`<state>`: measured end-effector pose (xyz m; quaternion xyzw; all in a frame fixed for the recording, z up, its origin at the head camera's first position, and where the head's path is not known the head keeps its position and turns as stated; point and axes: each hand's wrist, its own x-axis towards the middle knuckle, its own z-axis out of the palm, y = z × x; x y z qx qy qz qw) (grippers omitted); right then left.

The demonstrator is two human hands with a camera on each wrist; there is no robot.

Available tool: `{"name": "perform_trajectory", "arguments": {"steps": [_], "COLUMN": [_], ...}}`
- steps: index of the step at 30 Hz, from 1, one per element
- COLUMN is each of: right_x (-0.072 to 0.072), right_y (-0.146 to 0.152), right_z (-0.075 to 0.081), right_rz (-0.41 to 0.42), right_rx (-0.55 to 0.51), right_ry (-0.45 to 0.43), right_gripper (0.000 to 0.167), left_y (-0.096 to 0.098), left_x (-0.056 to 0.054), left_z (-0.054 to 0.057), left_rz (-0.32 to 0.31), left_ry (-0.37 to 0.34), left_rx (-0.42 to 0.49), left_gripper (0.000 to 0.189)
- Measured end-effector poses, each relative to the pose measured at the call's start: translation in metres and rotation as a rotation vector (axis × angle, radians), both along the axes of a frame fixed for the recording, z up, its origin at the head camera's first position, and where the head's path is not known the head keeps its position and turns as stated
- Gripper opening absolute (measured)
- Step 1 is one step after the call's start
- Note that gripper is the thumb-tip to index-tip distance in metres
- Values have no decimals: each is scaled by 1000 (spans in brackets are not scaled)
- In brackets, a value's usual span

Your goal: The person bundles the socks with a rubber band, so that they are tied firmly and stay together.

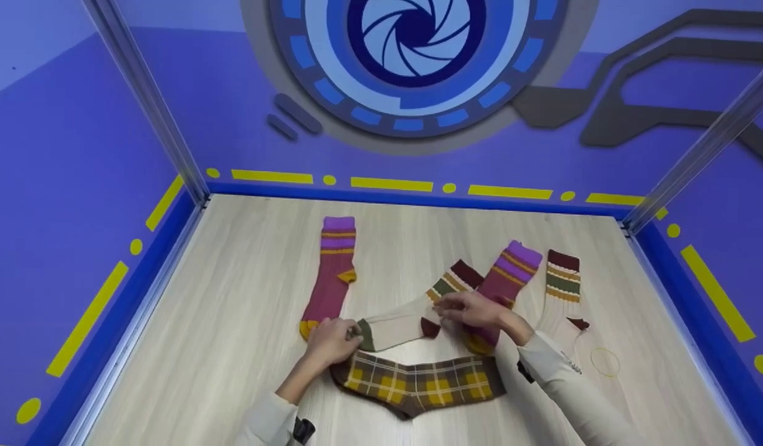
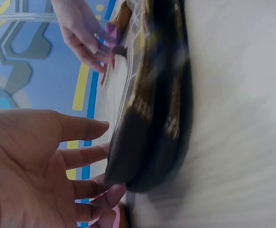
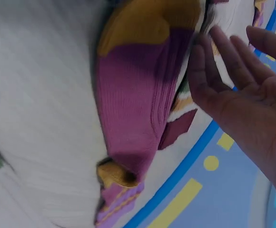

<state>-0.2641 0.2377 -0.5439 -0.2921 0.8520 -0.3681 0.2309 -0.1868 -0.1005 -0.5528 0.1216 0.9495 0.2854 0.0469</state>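
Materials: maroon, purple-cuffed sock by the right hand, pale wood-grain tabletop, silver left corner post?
Maroon, purple-cuffed sock: soft matte knit, fine ribs visible; fibre unclear.
Pale wood-grain tabletop: smooth, streaked grain; wood or laminate.
Silver left corner post: probably aluminium; metallic sheen, lengthwise lines.

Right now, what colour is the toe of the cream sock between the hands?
The toe is green, clearest in head view.

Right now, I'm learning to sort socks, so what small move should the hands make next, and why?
Perhaps pinch the middle cream sock with the right hand and lift it: that hand is at it and looks open, the left hand is by its green toe, and the matching cream sock lies to the right, past a purple sock.
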Motion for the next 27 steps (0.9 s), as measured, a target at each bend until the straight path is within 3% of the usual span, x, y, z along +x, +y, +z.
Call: {"name": "perform_trajectory", "arguments": {"steps": [3,5,13,18,21,27], "right_x": [-9,-16,-48,-58,-57,-57], "right_y": [5,12,33,35,34,27], "right_z": [3,3,-18,-27,-29,-31], "right_rz": [-15,-70,-444,-569,-602,-610], "right_rx": [25,42,-48,106,180,163], "right_ry": [59,132,307,466,425,283], "right_gripper": [29,27,31,38,40,40], "left_y": [-2,-2,2,7,9,6], "left_x": [-5,-7,-10,-14,-15,-12], "left_z": [3,2,-8,-6,-7,-12], "left_rz": [10,19,62,68,63,36], "left_ry": [-7,-34,-31,-81,-95,-84], "left_rx": [28,52,78,29,10,-3], "left_gripper": [12,13,30,35,39,39]}}
